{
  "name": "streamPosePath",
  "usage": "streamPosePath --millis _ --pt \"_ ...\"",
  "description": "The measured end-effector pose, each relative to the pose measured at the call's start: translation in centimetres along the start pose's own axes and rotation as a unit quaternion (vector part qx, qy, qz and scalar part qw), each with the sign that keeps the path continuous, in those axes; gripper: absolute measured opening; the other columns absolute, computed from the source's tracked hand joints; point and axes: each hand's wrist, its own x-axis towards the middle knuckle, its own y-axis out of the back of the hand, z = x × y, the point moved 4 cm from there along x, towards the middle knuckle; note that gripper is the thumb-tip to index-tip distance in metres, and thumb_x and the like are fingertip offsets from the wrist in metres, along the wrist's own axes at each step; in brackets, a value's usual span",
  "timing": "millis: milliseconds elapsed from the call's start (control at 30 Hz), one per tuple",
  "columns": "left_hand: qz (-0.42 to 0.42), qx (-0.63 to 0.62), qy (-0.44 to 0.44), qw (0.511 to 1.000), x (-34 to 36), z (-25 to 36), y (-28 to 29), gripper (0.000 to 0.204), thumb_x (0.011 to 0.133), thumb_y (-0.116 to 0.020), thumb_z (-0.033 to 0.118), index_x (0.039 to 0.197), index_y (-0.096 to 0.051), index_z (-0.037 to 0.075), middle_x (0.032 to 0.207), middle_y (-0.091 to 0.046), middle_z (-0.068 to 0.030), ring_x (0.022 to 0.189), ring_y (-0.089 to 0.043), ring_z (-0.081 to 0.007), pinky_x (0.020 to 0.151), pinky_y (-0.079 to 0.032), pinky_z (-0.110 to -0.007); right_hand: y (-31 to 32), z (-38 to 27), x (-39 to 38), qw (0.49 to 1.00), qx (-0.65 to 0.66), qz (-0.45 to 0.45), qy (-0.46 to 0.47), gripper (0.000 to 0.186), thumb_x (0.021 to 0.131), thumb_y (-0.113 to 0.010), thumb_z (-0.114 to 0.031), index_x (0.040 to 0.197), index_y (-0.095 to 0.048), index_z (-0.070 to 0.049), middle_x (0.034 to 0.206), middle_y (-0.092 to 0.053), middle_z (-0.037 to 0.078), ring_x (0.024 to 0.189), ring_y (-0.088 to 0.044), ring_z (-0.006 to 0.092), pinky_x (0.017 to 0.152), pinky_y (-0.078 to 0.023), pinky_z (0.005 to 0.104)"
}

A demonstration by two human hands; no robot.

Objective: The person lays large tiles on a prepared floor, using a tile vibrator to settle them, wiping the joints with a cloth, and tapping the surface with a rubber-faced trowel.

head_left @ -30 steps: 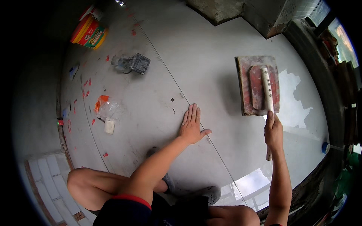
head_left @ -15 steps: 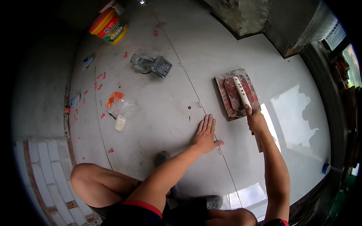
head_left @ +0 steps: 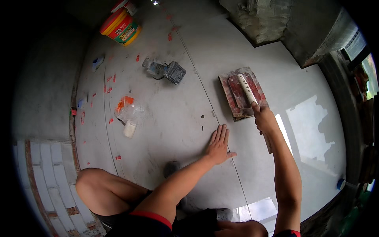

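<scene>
My right hand is wrapped round the long pale handle of a rectangular tile tamper, whose reddish, mortar-smeared plate is over the large light-grey tile right of a thin joint. The handle has a row of dark holes and runs on past my fist toward me. I cannot tell whether the plate touches the tile. Flat on the tiles lies my left hand, fingers stretched forward left of the joint, thumb reaching across it. Small clear clips sit along the joint near my fingertips.
Left of the joint lie a clear plastic bottle, a dark textured block and an orange-and-clear bag beside a white piece. A red-yellow bucket stands far left. A concrete pillar borders the far side.
The tamper and my right hand have moved left toward the joint and slightly away from me. My left hand keeps its place by the joint. The whole view has shifted a little.
</scene>
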Motion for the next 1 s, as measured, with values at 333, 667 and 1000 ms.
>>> streamPosePath --millis 333,667,1000 --pt "-0.032 0.016 -0.001 0.999 1.1 0.9 0.6 0.112 0.085 -0.052 0.069 0.151 -0.01 -0.011 0.16 0.0 -0.0276 0.15 0.003 -0.0391 0.121 -0.003 -0.048 1.9 4.9 -0.9 1.0 0.02 0.004 -0.006 0.067 0.099 -0.043 -0.056 0.077 -0.056 0.006 0.063 -0.059 0.015 0.048 -0.059 0.026 0.042 -0.049 0.0392" --pt "-0.051 0.042 -0.011 0.998 1.6 1.4 -0.2 0.115 0.084 -0.051 0.072 0.152 -0.006 -0.01 0.16 0.002 -0.0274 0.15 0.005 -0.0384 0.12 -0.001 -0.05 1.0 22.7 -15.8 0.992 -0.007 0.097 -0.086 0.062 0.102 -0.04 -0.053 0.086 -0.056 0.005 0.064 -0.055 0.02 0.062 -0.058 0.0329 0.064 -0.047 0.0422" --pt "-0.104 0.109 0.012 0.988 1.6 1.3 0.5 0.115 0.087 -0.053 0.068 0.151 0.001 -0.01 0.16 0.009 -0.028 0.15 0.008 -0.0385 0.12 0.0 -0.049 -2.0 26.7 -26.6 0.976 0.033 0.172 -0.132 0.046 0.104 -0.042 -0.041 0.096 -0.057 0.002 0.073 -0.059 0.029 0.07 -0.057 0.0506 0.064 -0.046 0.0494"
